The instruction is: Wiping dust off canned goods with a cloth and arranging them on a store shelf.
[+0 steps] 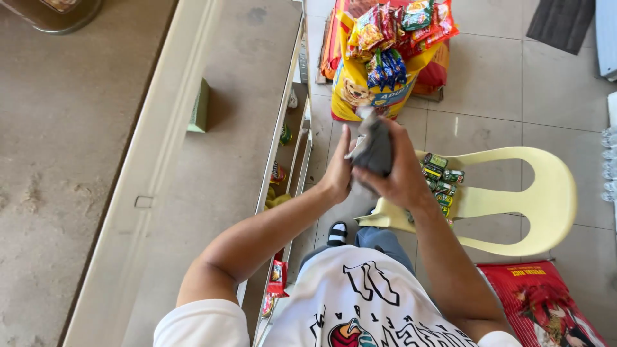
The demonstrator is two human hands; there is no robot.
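While we stand by the yellow chair, both our hands, left hand and right hand, grip a grey cloth with closed fingers, rubbing something hidden inside.

Yellow pet-food sack under snack packets, red sack bottom right

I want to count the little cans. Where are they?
In the head view, the cans lie on the seat of the yellow chair, just right of the right hand, which holds a grey cloth with the left hand.
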